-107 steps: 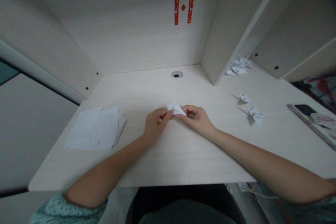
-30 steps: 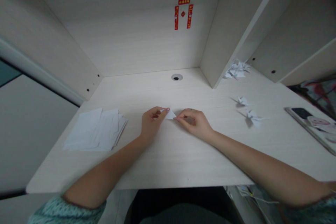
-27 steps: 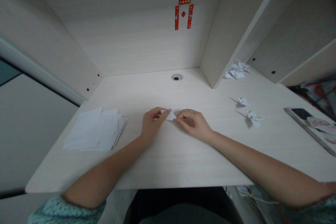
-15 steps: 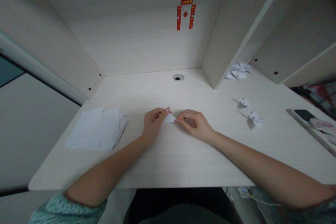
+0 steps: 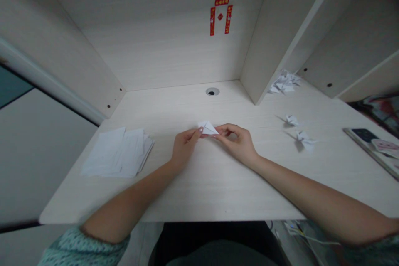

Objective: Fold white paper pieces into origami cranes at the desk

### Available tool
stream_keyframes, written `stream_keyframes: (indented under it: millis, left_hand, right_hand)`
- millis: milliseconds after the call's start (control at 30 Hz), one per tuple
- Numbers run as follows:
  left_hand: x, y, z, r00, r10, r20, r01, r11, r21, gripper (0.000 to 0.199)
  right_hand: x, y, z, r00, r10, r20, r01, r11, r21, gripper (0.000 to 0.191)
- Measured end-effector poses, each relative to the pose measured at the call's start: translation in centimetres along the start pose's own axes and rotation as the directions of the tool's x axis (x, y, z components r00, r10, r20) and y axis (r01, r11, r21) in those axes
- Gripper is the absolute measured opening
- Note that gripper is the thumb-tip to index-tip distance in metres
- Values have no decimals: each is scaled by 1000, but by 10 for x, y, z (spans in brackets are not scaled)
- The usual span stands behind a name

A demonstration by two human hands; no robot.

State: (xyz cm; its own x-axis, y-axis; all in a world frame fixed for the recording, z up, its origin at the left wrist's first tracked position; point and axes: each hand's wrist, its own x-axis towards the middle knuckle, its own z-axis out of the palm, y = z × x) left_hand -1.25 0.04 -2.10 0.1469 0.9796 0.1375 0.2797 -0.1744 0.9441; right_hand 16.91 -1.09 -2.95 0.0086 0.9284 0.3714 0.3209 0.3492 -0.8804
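Note:
A small folded piece of white paper (image 5: 208, 127) is held just above the middle of the desk, with crease lines across its face. My left hand (image 5: 186, 143) pinches its left corner between thumb and fingers. At its right corner, my right hand (image 5: 237, 140) grips it the same way, fingers curled behind. The paper's underside and the fingertips behind it are partly hidden.
A stack of white paper sheets (image 5: 116, 153) lies on the left of the desk (image 5: 199, 191). Two folded paper cranes (image 5: 304, 139) sit to the right, with a pile of cranes (image 5: 285, 82) behind the divider (image 5: 264, 50). A phone (image 5: 374, 145) rests far right.
The folded paper has turned so more of its creased face shows, and it has moved slightly away from me. Both hands have shifted a little and still hold it.

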Motion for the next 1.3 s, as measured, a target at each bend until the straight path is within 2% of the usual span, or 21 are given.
stream_keyframes:
  millis: [133,333,467,567,633,700,833,900,1033,1133,1300]
  left_hand:
    - [-2,2,-1,999,34,6,-34,999,21,34]
    - [-3,7,-3,999,43,7,-43,996,81,34]
    - [-3,7,-2,999,48,11,-49,992,113,35]
    - [-4,6,-2,998,54,10,-55,988,142,36]
    - [-4,6,-3,999,53,3,-53,988,148,36]
    - [-3,6,-3,999,48,-3,-47,989,144,38]
    - [-2,7,-4,1000,31,-3,-31,988,150,40]
    - [-2,7,-4,1000,29,2,-28,990,137,40]
    - [0,5,-3,1000,19,16,-20,1000,20,40]
    - [2,3,-2,998,-32,45,35,997,-67,40]
    - [2,2,-1,996,-70,50,73,996,-58,37]
  right_hand:
    - [0,2,0,999,22,-30,-22,1000,-11,22]
    - [2,4,1,994,112,4,-112,992,56,22]
    - [2,4,-2,1000,-10,-20,9,998,-58,19]
    - [2,2,-6,991,-134,13,134,972,-193,16]
    - [3,1,-7,985,-168,33,171,958,-229,18]
    - [4,1,-7,989,-145,33,149,967,-205,21]
    - [5,4,-3,999,8,46,-4,996,-86,26]
    - [5,5,-1,997,45,58,-42,998,-50,28]
    - [4,5,0,999,-9,34,12,997,-71,24]
    - [2,5,1,999,-50,11,51,996,-73,18]
    - [2,5,1,998,-49,-39,50,998,30,17]
